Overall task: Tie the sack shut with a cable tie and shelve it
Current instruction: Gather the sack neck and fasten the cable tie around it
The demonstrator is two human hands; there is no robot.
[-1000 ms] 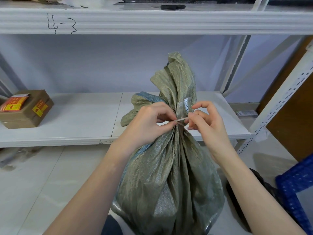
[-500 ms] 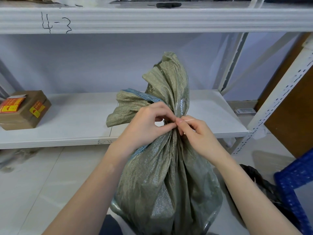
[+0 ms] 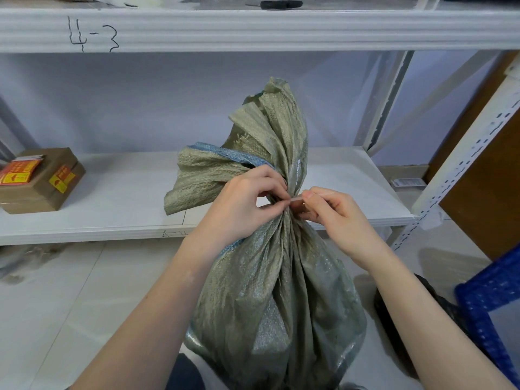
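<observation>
Fingers: left hand [image 3: 242,201] thumb and forefinger pinch the sack's gathered neck; right hand [image 3: 334,218] fingers [image 3: 309,196] pinch the cable tie [image 3: 295,199] tail.
Why: left likely steadies the bunch while right draws the tie snug.
Sack [image 3: 275,291]: upright on the floor, just in front of the lower shelf [image 3: 112,198], not shelved yet.
Material: olive woven plastic, crinkled pleats, blue hem band.
Tie: thin, pale, translucent strip.
Shelf: white, flat; taped cardboard box [image 3: 39,180] at left.

The lower shelf [image 3: 118,198] lies mostly bare — only a cardboard box [image 3: 39,180] sits at its left end. The sack [image 3: 275,291] stands before its right half, below the upper shelf [image 3: 253,29].
</observation>
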